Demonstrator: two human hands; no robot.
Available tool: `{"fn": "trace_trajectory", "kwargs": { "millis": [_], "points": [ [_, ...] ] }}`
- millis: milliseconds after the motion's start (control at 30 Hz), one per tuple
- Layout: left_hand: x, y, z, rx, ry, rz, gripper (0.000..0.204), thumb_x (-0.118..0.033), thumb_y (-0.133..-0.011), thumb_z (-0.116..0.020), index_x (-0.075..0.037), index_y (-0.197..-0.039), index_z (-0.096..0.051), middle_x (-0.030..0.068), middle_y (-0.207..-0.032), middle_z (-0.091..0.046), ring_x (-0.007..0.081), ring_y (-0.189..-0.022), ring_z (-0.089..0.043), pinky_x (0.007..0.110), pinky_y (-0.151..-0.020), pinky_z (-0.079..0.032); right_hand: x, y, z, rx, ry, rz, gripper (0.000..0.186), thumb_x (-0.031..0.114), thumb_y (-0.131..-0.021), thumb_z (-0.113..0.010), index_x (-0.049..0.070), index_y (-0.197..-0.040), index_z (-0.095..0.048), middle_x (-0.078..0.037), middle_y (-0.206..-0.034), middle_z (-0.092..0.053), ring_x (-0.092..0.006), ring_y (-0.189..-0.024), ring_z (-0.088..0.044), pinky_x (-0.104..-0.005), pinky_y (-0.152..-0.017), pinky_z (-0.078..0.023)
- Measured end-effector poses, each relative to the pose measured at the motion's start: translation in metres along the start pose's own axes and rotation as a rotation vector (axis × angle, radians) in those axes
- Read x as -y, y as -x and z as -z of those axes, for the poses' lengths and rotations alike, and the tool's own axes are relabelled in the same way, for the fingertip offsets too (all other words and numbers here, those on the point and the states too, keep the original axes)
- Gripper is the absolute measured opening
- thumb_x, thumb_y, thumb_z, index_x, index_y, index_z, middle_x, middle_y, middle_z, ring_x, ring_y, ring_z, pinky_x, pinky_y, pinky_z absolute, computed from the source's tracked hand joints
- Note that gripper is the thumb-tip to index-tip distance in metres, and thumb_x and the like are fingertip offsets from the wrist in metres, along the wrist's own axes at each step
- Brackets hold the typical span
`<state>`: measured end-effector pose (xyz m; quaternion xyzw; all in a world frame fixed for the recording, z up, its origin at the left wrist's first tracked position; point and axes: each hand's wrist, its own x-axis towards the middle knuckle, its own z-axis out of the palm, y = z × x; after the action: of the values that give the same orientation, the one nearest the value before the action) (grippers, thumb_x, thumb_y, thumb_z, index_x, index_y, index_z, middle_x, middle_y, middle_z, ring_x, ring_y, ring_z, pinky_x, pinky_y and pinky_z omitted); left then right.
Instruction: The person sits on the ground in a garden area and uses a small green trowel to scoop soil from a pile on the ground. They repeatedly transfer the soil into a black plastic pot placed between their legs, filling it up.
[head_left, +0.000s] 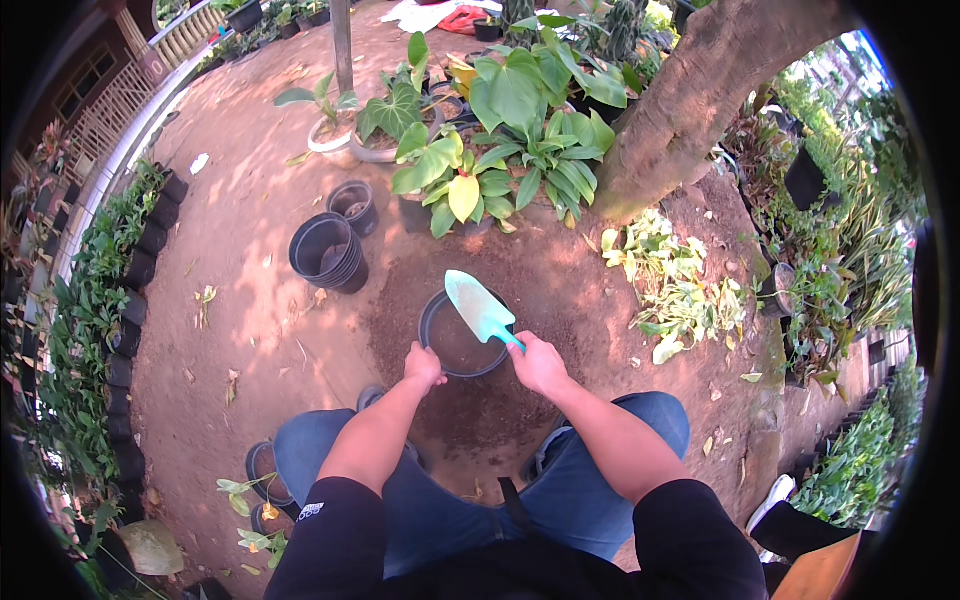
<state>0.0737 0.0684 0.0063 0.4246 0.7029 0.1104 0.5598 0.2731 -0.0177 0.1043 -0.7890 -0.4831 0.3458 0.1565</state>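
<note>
A round black plant pot (424,322) stands on the ground between my feet, with brown soil (456,345) inside it. My left hand (427,366) is closed on the near-left part of its rim; the fingertips are partly hidden. In my right hand (540,365) is the handle of a turquoise hand trowel (476,305). Its blade is tilted over the pot, pointing away and to the left. Some soil seems to cling to the blade. Dark loose soil (400,285) lies on the ground around the pot.
Stacked black pots (328,255) and a smaller pot (352,205) stand at the far left. Beyond are leafy potted plants (510,140) and a leaning tree trunk (690,100). Pulled yellow-green leaves (675,285) lie to the right. More pots (268,475) sit by my left leg.
</note>
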Motion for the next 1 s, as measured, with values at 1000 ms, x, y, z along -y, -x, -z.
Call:
{"fn": "trace_trajectory", "kwargs": {
  "millis": [1000],
  "points": [
    [-0.01,0.021,-0.014,0.135,0.405,0.132,0.032,-0.004,-0.09,-0.027,0.0,-0.122,-0.023,0.0259,-0.097,-0.056,0.0323,-0.061,-0.065,0.036,-0.046,-0.055,-0.001,0.015,-0.022,0.041,0.326,0.063,0.029,0.031,-0.093,-0.042,0.006,-0.105,-0.051,-0.022,-0.091,-0.063,-0.0402,-0.086,-0.061,-0.0492,-0.076,-0.049]
  ]
}}
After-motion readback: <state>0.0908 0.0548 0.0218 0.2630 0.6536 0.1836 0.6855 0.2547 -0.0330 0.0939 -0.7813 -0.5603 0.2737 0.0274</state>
